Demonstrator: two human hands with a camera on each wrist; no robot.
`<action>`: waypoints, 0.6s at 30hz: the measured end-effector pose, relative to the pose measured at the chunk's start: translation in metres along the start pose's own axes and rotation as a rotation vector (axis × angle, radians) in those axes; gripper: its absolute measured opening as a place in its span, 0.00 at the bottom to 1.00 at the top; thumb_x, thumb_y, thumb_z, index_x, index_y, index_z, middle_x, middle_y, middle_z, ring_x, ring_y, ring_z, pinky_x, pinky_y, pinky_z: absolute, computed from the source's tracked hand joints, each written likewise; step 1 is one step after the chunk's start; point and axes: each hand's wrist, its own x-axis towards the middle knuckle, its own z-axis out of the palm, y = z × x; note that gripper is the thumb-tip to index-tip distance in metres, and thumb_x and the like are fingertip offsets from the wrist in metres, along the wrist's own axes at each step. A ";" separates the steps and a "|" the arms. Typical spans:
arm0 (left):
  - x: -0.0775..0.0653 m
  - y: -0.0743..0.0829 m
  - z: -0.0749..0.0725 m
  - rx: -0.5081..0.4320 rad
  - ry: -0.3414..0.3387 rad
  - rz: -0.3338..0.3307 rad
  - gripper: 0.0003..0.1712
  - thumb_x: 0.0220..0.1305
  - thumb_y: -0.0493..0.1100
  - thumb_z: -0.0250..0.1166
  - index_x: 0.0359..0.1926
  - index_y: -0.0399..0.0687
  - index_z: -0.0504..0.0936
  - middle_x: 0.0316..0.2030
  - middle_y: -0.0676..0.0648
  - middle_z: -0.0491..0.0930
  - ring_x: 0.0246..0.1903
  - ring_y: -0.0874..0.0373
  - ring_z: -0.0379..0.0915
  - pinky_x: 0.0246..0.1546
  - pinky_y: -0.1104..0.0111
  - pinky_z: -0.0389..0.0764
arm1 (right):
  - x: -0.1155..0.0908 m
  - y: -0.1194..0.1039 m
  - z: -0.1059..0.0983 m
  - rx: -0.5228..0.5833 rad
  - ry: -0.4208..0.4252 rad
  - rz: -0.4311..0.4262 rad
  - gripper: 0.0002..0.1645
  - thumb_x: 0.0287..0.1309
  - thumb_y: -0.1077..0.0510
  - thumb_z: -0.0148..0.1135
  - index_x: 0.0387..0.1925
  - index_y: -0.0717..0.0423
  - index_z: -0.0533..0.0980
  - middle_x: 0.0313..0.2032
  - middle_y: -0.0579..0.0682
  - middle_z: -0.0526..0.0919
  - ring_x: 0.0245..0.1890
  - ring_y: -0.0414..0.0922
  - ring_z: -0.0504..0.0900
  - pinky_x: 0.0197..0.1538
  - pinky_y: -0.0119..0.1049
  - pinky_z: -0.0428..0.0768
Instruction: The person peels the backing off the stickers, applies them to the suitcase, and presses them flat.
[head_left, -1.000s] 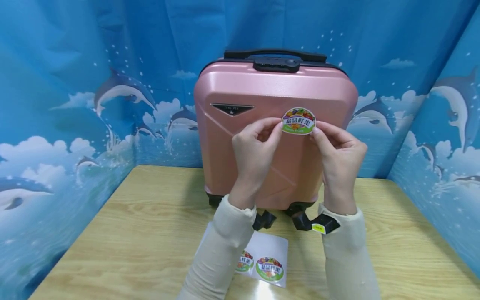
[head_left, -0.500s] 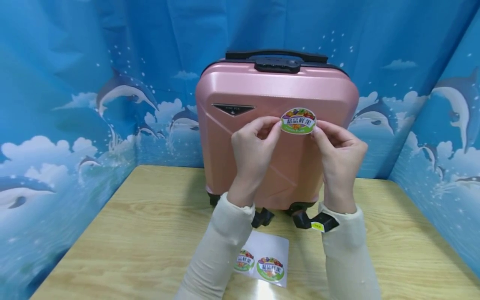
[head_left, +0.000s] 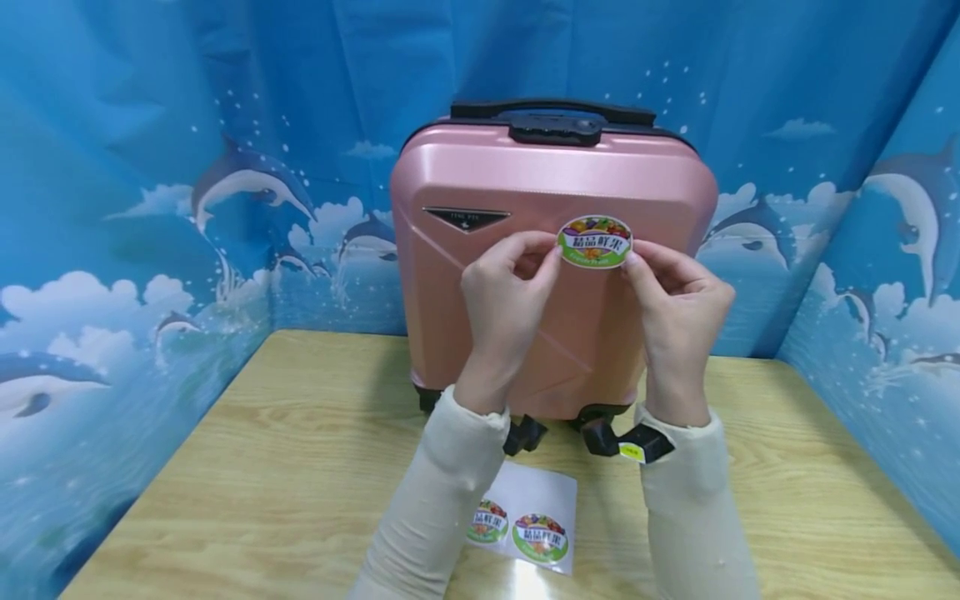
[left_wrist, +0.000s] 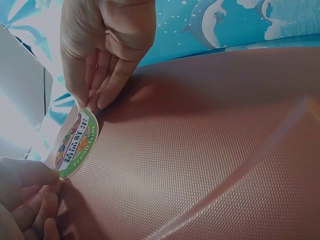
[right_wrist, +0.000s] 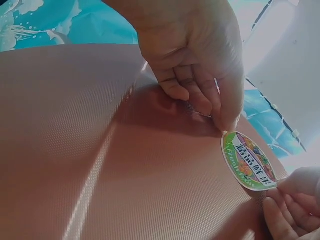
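An oval fruit sticker (head_left: 595, 242) with a green lower band and printed fruit lies at the upper right front of a pink suitcase (head_left: 555, 333). My left hand (head_left: 506, 292) pinches its left edge between thumb and forefinger. At the opposite edge, my right hand (head_left: 681, 304) pinches it the same way. Both wrist views show the sticker (left_wrist: 77, 145) close against the textured shell (right_wrist: 150, 185), with fingertips at its two ends. On the table below, a white sticker sheet (head_left: 528, 483) bears more such stickers, partly hidden by the left sleeve.
The suitcase stands upright on a wood-grain table (head_left: 315, 433), its black handle (head_left: 555, 107) on top and a triangular badge (head_left: 465, 218) at the upper left. Blue dolphin-print curtains (head_left: 337, 150) enclose the back and sides.
The left fingertips have shifted very slightly left, and the sticker now looks a little wider and flatter. Both hands keep their pinch on it.
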 end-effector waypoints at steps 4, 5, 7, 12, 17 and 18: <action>0.001 0.001 0.001 0.005 0.000 0.002 0.04 0.58 0.39 0.66 0.32 0.43 0.86 0.26 0.51 0.84 0.21 0.67 0.73 0.23 0.79 0.73 | 0.000 0.000 -0.001 -0.044 0.006 -0.003 0.14 0.46 0.60 0.73 0.36 0.63 0.84 0.34 0.53 0.87 0.30 0.47 0.81 0.38 0.29 0.81; 0.001 0.002 0.000 0.006 0.002 0.001 0.04 0.58 0.39 0.66 0.33 0.43 0.86 0.26 0.51 0.84 0.21 0.66 0.73 0.23 0.79 0.73 | 0.000 0.000 -0.001 -0.060 0.007 -0.007 0.13 0.46 0.60 0.73 0.36 0.62 0.84 0.34 0.53 0.87 0.31 0.48 0.81 0.38 0.29 0.81; 0.001 0.003 0.000 0.009 0.002 -0.001 0.05 0.58 0.39 0.67 0.33 0.43 0.86 0.26 0.51 0.84 0.21 0.66 0.73 0.23 0.79 0.73 | 0.000 -0.001 -0.001 -0.094 0.010 -0.014 0.13 0.47 0.59 0.72 0.36 0.61 0.85 0.35 0.52 0.87 0.32 0.48 0.81 0.39 0.29 0.80; 0.002 0.005 0.000 0.005 -0.007 -0.007 0.06 0.58 0.39 0.67 0.35 0.42 0.86 0.26 0.50 0.85 0.21 0.65 0.74 0.23 0.79 0.73 | 0.001 0.000 0.000 -0.204 0.022 -0.049 0.12 0.49 0.59 0.71 0.37 0.59 0.85 0.36 0.50 0.87 0.33 0.46 0.82 0.40 0.28 0.80; 0.001 0.007 0.001 0.020 -0.039 -0.021 0.07 0.58 0.40 0.67 0.37 0.43 0.87 0.27 0.51 0.85 0.22 0.66 0.75 0.23 0.80 0.73 | 0.000 0.003 0.000 -0.287 0.038 -0.112 0.12 0.50 0.59 0.70 0.38 0.60 0.84 0.36 0.50 0.87 0.32 0.42 0.83 0.41 0.27 0.80; 0.001 0.007 0.001 0.020 -0.045 -0.024 0.07 0.58 0.41 0.67 0.37 0.43 0.87 0.28 0.51 0.85 0.22 0.66 0.75 0.23 0.80 0.73 | 0.000 0.003 0.000 -0.291 0.042 -0.124 0.12 0.50 0.60 0.70 0.38 0.60 0.84 0.36 0.50 0.86 0.32 0.42 0.82 0.41 0.27 0.80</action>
